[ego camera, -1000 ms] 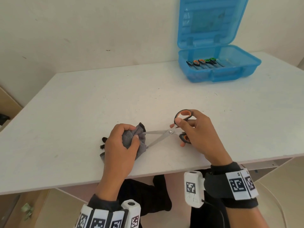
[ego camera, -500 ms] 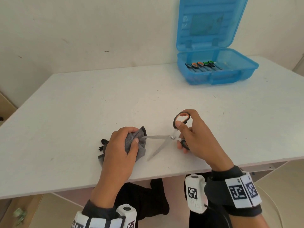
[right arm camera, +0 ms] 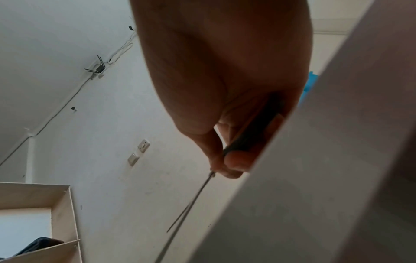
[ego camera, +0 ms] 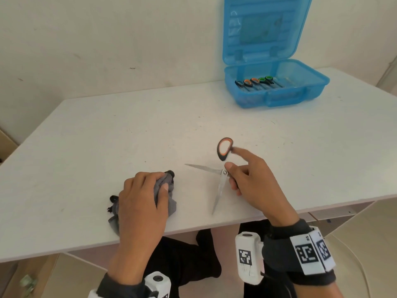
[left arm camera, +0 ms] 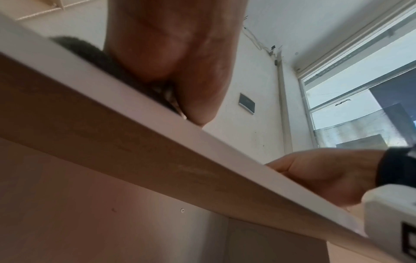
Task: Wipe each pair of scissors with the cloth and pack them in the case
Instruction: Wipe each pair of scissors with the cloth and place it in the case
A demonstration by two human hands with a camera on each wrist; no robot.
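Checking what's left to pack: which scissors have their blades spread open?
The orange-handled scissors in the right hand, near the table's front edge. The pairs in the blue case lie closed, side by side.

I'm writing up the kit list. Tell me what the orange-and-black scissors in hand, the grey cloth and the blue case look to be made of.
Orange-and-black scissors: bright, bare silvery blades, likely steel; the handle loops look like matte black plastic with an orange lining.
Grey cloth: soft fabric that bunches and creases under the left hand; the weave is too small to tell.
Blue case: glossy translucent plastic, since the scissors inside show through its wall.
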